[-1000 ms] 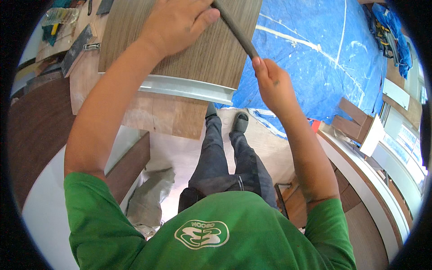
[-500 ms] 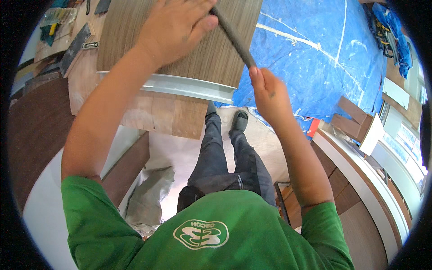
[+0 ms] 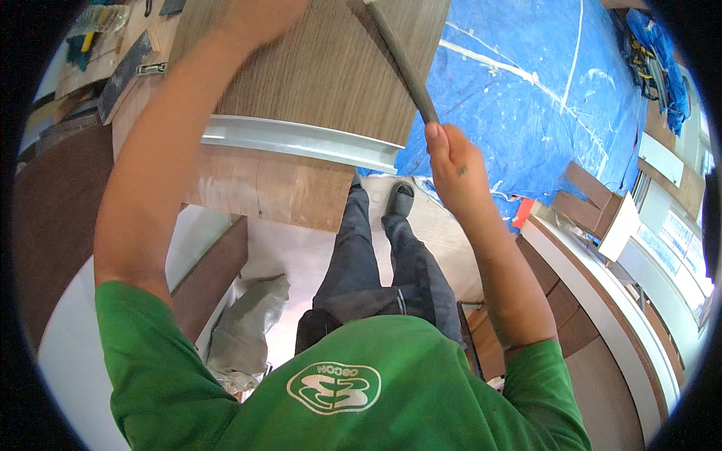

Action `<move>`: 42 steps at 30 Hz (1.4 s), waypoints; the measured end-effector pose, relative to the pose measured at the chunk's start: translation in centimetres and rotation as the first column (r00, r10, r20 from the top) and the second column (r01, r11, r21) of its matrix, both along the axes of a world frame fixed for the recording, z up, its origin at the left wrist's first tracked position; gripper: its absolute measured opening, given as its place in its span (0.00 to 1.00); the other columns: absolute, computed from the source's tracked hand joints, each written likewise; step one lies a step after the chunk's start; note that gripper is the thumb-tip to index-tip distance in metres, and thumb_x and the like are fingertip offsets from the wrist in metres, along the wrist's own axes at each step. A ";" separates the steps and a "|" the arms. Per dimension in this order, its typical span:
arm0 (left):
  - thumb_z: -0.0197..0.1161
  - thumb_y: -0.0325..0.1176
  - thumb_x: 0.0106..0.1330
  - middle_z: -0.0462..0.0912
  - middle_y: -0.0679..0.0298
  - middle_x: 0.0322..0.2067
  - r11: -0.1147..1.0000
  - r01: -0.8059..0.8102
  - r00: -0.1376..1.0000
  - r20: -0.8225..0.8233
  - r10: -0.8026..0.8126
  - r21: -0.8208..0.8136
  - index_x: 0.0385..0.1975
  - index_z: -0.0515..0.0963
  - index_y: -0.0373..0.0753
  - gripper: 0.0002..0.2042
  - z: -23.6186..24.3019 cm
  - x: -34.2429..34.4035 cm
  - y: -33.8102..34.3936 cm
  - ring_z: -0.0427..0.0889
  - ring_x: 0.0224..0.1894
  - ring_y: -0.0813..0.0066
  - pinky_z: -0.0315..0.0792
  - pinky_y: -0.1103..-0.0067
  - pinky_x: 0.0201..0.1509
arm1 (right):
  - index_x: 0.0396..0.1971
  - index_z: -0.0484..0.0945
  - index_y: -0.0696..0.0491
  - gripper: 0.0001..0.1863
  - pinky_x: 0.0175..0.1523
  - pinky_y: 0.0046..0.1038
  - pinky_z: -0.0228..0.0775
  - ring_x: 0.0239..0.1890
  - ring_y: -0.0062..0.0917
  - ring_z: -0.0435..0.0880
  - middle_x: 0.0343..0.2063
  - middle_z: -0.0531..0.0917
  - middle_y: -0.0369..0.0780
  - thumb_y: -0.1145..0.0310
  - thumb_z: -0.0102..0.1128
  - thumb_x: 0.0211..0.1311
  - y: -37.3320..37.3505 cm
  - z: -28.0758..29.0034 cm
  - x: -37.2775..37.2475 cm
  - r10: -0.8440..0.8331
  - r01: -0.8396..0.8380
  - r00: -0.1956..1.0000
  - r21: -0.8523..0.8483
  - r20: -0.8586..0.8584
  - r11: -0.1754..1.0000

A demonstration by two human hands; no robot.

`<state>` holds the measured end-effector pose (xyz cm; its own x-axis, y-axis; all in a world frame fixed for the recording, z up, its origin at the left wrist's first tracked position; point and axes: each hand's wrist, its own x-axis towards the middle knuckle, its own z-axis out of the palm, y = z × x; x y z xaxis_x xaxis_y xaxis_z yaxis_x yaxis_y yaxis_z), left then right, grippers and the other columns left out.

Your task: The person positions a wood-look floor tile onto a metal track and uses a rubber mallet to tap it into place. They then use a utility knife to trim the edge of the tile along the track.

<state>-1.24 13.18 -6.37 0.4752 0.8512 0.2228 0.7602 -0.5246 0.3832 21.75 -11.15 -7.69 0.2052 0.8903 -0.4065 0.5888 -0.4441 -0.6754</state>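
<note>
My right hand [image 3: 457, 167] is closed round the near end of a long, narrow grey-brown bar [image 3: 402, 69], which looks like a file. The bar slants up and left over a wood-grain panel [image 3: 331, 83], its far tip near the top edge of the view. Whether it touches the panel's right edge, I cannot tell. My left hand [image 3: 267, 16] is over the far part of the panel, apart from the bar, its fingers cut off by the top edge. A pale metal profile [image 3: 301, 141] runs along the panel's near edge.
Bare plywood [image 3: 263, 184] lies under the panel. A blue sheet [image 3: 511, 98] covers the floor to the right. At far left are a hinge [image 3: 151, 68] and dark offcuts [image 3: 128, 79]. A white-topped ledge [image 3: 602, 293] with brown board pieces [image 3: 587, 199] stands at right.
My left hand has let go of the bar's far end and moved up and left. My right hand, still gripping the bar, has shifted slightly right and down.
</note>
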 end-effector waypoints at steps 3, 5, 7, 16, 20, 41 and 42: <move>0.42 0.48 0.79 0.69 0.48 0.70 0.973 -0.206 0.978 0.027 0.205 0.105 0.69 0.67 0.32 0.28 -1.1 -1.1 2.5 0.63 0.74 0.53 0.50 0.61 0.79 | 0.29 0.73 0.58 0.26 0.31 0.47 0.66 0.26 0.53 0.79 0.20 0.77 0.54 0.49 0.47 0.79 -4.1 0.8 0.0 0.083 -0.081 0.995 -0.052 0.052 0.995; 0.40 0.49 0.80 0.67 0.50 0.71 0.963 -0.237 0.971 0.012 0.237 0.128 0.71 0.65 0.33 0.29 -2.0 -0.9 2.5 0.61 0.75 0.54 0.48 0.60 0.80 | 0.29 0.73 0.57 0.26 0.31 0.47 0.66 0.26 0.55 0.78 0.20 0.77 0.55 0.49 0.47 0.80 -5.9 1.6 0.5 0.067 -0.061 0.997 -0.127 0.037 0.990; 0.39 0.50 0.80 0.64 0.51 0.73 0.963 -0.244 0.966 -0.054 0.252 0.117 0.72 0.62 0.34 0.30 -1.7 -0.2 1.7 0.60 0.76 0.55 0.47 0.59 0.80 | 0.28 0.73 0.58 0.27 0.32 0.47 0.67 0.26 0.55 0.78 0.20 0.77 0.56 0.49 0.46 0.80 -5.4 1.0 0.9 0.085 -0.078 0.993 -0.087 0.079 0.993; 0.38 0.52 0.80 0.63 0.53 0.74 0.953 -0.300 0.942 -0.142 0.304 0.046 0.73 0.61 0.35 0.31 -1.7 -0.3 1.9 0.56 0.78 0.58 0.46 0.58 0.81 | 0.30 0.76 0.59 0.28 0.34 0.46 0.68 0.26 0.53 0.78 0.22 0.77 0.57 0.49 0.45 0.80 -1.3 0.3 0.8 0.094 -0.086 0.991 -0.081 0.100 0.993; 0.37 0.53 0.80 0.62 0.53 0.74 0.953 -0.301 0.946 -0.115 0.304 0.042 0.73 0.61 0.35 0.32 -1.3 -0.4 1.6 0.56 0.78 0.58 0.45 0.58 0.81 | 0.32 0.76 0.59 0.26 0.35 0.47 0.69 0.28 0.56 0.77 0.24 0.78 0.58 0.49 0.46 0.79 -5.2 1.1 0.6 0.027 -0.021 0.999 -0.150 0.037 0.988; 0.36 0.53 0.80 0.61 0.54 0.75 0.961 -0.274 0.945 -0.180 0.274 0.027 0.74 0.58 0.34 0.33 -1.2 -0.1 1.8 0.55 0.78 0.60 0.44 0.58 0.82 | 0.30 0.75 0.59 0.29 0.36 0.44 0.68 0.28 0.51 0.78 0.23 0.76 0.55 0.48 0.43 0.80 1.2 -0.5 0.1 -0.015 0.018 0.999 -0.120 0.030 0.993; 0.36 0.53 0.80 0.61 0.54 0.75 0.958 -0.285 0.941 -0.184 0.284 0.022 0.74 0.59 0.34 0.33 -1.1 -0.2 1.7 0.55 0.78 0.60 0.44 0.58 0.81 | 0.31 0.75 0.59 0.29 0.36 0.44 0.69 0.29 0.52 0.78 0.23 0.76 0.55 0.48 0.43 0.80 -1.2 -0.9 0.0 0.027 -0.022 0.997 -0.081 0.066 0.996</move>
<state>-1.48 14.92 -7.43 0.2453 0.9577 0.1504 0.9348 -0.2747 0.2253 21.76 -12.32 -8.57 0.2126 0.8605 -0.4629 0.6428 -0.4800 -0.5970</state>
